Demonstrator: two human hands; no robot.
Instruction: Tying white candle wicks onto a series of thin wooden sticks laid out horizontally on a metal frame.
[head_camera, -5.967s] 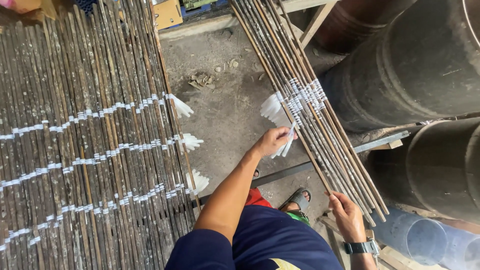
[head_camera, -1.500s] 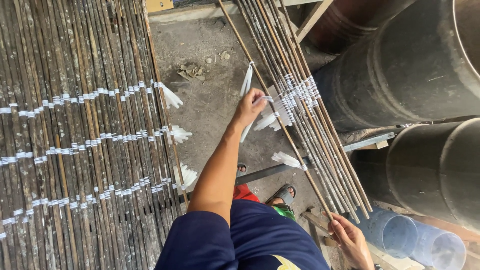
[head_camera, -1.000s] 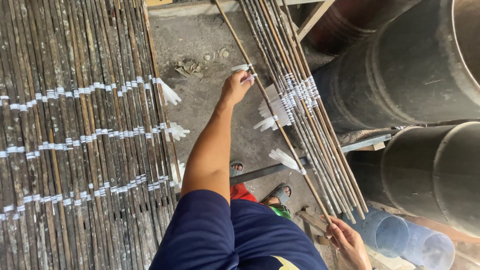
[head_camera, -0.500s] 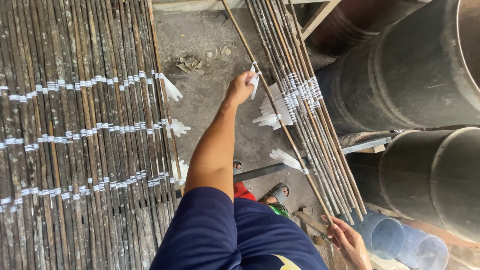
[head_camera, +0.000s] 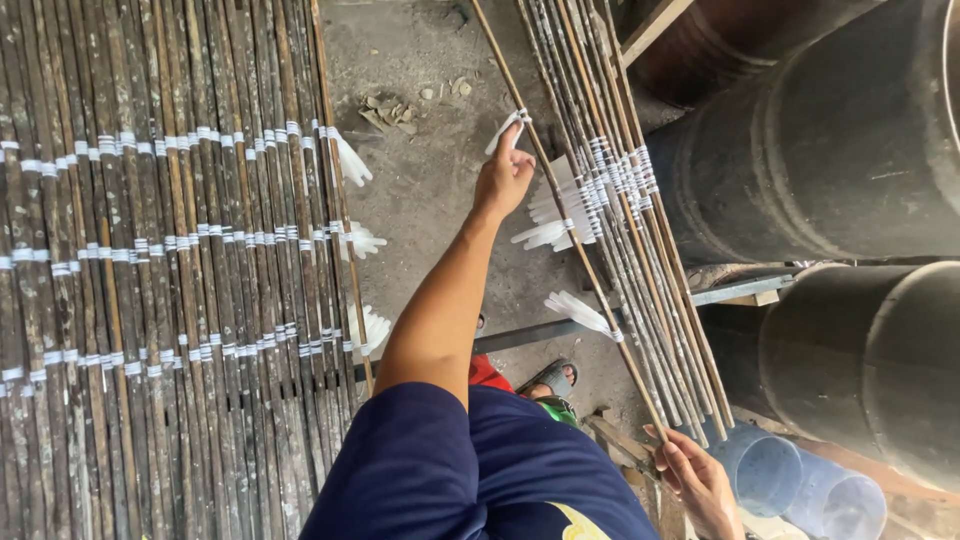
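Landmark for all positions: the white-bound bundle of thin dark bamboo slats (head_camera: 615, 190) leaning against the large dark metal drums (head_camera: 830, 140). A single loose tan bamboo slat (head_camera: 560, 215) is lying just beside the bundle's drum-far edge, touching or nearly so; cannot tell which. Its long axis is running diagonally, upper end pointing away from the person toward the top of the view, lower end pointing down toward the person's right side. The left hand (head_camera: 505, 175) is reaching out at the upper stretch of that slat, forefinger extended and other fingers loosely curled, pinching or pressing a short white plastic tie strip (head_camera: 507, 128) against the slat; whether the strip is gripped or only pushed, cannot tell. The right hand (head_camera: 695, 480) is sitting at the slat's lower end, below the bundle, fingers partly curled about the tip; grip looks light, full closure not visible. Left hand is nearer the tie point; right hand is well apart from it, at the opposite end. A second tuft of white strips (head_camera: 580, 312) is already sitting lower on the same slat, between the two hands. On the far side of the bare concrete floor (head_camera: 430, 200) from the bundle, a wide mat of dark bamboo slats laced w/ white ties (head_camera: 170, 270) is lying, slats roughly parallel to the bundle.
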